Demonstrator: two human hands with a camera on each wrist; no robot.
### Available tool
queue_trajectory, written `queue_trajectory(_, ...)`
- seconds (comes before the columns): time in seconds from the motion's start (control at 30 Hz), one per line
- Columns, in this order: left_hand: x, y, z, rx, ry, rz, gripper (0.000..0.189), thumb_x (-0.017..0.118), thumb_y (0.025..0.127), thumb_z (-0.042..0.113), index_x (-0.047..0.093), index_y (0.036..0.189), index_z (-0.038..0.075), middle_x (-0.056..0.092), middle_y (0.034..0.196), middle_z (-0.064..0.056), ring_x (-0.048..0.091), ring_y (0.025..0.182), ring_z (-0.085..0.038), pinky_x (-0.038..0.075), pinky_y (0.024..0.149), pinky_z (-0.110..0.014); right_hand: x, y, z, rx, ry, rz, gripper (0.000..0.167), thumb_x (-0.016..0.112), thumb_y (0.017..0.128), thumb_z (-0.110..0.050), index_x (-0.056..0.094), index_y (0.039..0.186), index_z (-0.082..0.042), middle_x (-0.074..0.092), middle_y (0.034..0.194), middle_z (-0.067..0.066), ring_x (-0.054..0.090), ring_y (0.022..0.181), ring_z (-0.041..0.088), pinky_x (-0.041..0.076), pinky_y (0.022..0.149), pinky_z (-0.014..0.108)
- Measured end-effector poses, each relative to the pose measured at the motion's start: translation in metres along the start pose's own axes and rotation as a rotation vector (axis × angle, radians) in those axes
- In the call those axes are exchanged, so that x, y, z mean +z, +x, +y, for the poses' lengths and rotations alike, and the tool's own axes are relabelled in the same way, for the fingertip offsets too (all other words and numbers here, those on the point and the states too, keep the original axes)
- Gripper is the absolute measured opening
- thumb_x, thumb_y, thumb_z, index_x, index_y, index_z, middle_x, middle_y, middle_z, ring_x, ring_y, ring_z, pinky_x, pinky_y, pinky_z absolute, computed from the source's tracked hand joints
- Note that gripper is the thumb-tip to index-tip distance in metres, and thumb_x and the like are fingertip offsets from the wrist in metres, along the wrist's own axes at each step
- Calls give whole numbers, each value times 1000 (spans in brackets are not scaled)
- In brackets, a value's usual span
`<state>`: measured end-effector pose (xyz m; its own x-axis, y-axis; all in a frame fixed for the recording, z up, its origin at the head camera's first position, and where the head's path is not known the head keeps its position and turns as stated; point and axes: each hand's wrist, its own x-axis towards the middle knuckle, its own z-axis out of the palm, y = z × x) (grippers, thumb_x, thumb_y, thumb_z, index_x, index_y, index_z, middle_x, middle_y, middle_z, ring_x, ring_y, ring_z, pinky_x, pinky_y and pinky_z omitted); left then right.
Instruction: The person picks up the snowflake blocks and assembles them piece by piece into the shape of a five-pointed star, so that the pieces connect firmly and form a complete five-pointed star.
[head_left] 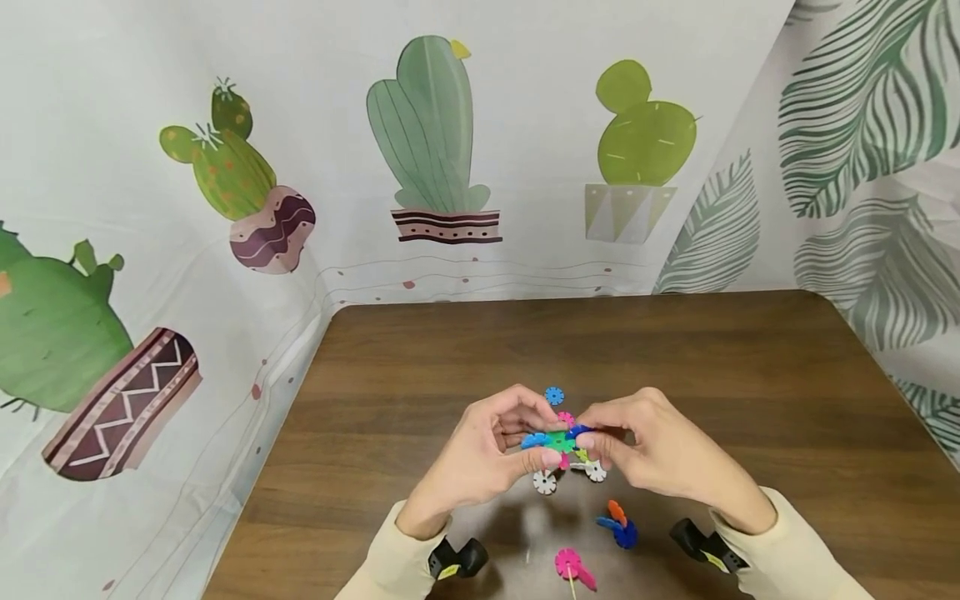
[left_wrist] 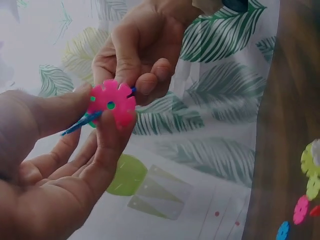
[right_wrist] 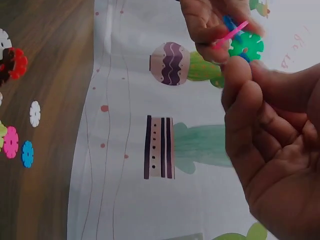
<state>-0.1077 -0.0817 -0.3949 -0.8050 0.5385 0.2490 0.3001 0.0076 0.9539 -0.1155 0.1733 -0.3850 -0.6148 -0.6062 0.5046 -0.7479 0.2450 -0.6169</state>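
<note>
Both hands hold one small cluster of joined, notched plastic discs above the table. Its green disc (head_left: 559,442) is in the middle, with a light blue disc (head_left: 534,441) at the left and a dark blue disc (head_left: 576,432) at the right. A pink disc (left_wrist: 120,102) faces the left wrist view and appears edge-on in the right wrist view. My left hand (head_left: 487,446) pinches the cluster's left side between thumb and fingers. With thumb and forefinger, my right hand (head_left: 663,442) grips the dark blue disc, which those fingertips mostly hide in the right wrist view.
On the brown table (head_left: 375,400), loose or joined discs lie beneath and beyond the hands, including a blue disc (head_left: 554,395) and a white disc (head_left: 544,482). Nearer me are an orange-and-blue cluster (head_left: 624,533) and a pink piece (head_left: 567,563) with a thin yellowish stick. Printed cloth (head_left: 525,167) hangs behind.
</note>
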Motion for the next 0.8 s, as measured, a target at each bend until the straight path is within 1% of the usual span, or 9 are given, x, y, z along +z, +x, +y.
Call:
queue_trajectory(0.1,1,0,-3,-6,-1,-18,32,84,92,4,67,119,6,77,114,-22,78,100,-11,66,92,-35,1,0,1,-25,-32,-16,28,80,92,3,75,91,-24,64,66,-16,49,60,-16,41,50,6)
queue_trajectory(0.17,1,1,-4,-3,10,-6,31,83,92,3,67,118,6,77,115,-22,77,100,-11,66,94,-35,1,1,2,2,-40,-19,24,79,92,3,76,92,-21,66,68,-14,52,61,-14,45,52,7)
queue_trajectory(0.27,0,5,-7,-20,37,31,31,82,93,4,68,121,8,77,118,-18,76,101,-9,65,94,-31,0,1,6,120,-7,-22,17,79,94,-1,79,99,-17,72,74,-13,61,63,-9,53,56,13)
queue_trajectory(0.37,-1,8,-9,-54,43,62,31,79,96,6,67,125,10,76,122,-17,75,102,-10,64,93,-26,-1,-1,13,260,73,-15,14,76,98,-6,78,111,-11,77,82,-9,69,68,-1,62,62,24)
queue_trajectory(0.47,0,9,-11,-88,20,94,30,75,99,5,66,128,10,74,123,-18,75,100,-12,64,90,-25,1,-5,28,375,71,-28,15,73,102,-12,75,116,-9,75,82,-7,68,68,2,63,64,28)
queue_trajectory(0.57,0,8,-13,-112,-29,120,29,71,101,2,65,129,7,72,124,-22,75,95,-15,66,87,-28,9,-11,47,443,-16,-105,17,71,105,-18,75,117,-7,71,80,-9,62,66,-1,58,61,24)
queue_trajectory(0.63,1,8,-14,-111,-62,124,30,69,102,1,64,131,5,70,125,-24,75,93,-16,67,85,-31,16,-16,58,452,-84,-176,18,72,104,-18,75,118,-7,71,81,-9,58,66,-2,53,60,22)
queue_trajectory(0.73,1,9,-15,-99,-98,110,28,65,105,1,63,133,4,67,127,-24,73,93,-15,66,86,-31,28,-24,68,439,-162,-294,24,78,99,-19,74,121,-9,72,94,-2,57,71,0,52,63,23)
queue_trajectory(0.8,1,10,-16,-84,-124,104,27,62,106,3,63,133,2,65,127,-26,72,95,-13,66,89,-30,36,-28,71,433,-209,-367,29,82,95,-21,75,122,-15,69,103,2,56,74,2,51,66,24)
